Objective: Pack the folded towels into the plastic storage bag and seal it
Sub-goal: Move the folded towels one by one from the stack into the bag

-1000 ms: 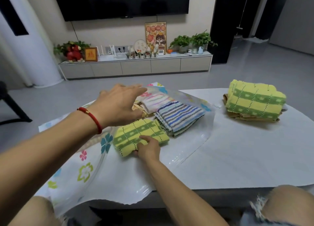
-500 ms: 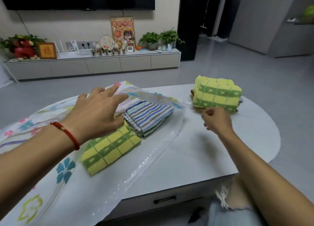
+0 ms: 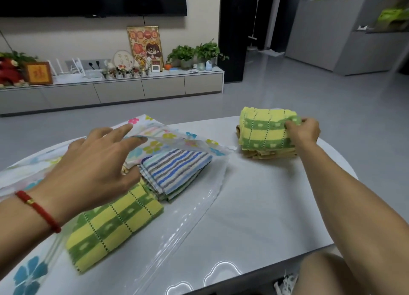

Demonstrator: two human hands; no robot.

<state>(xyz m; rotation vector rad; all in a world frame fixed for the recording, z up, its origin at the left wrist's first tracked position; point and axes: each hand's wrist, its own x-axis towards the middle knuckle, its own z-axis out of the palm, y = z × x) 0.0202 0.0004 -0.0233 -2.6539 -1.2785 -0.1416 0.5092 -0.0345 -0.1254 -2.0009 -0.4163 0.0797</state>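
Two towels lie in the mouth of the plastic storage bag [image 3: 194, 208]: a green-yellow towel [image 3: 110, 230] and a striped towel [image 3: 174, 173]. Left hand [image 3: 95, 173], fingers spread and straight, props up the bag's flowered top sheet [image 3: 170, 139]. Right hand [image 3: 303, 132] pinches the top towel [image 3: 265, 128] of the stack on the table [image 3: 265, 206], well apart from the bag. Risk: lifting by one edge may unfold it, and the flap may drop if the left hand slips.

The left hand [image 3: 95, 168] hides the towels behind it inside the flowered storage bag [image 3: 168, 139], whose near end runs off the bottom edge, and the yellow-green towel [image 3: 265, 128] covers most of the brownish pile beneath.
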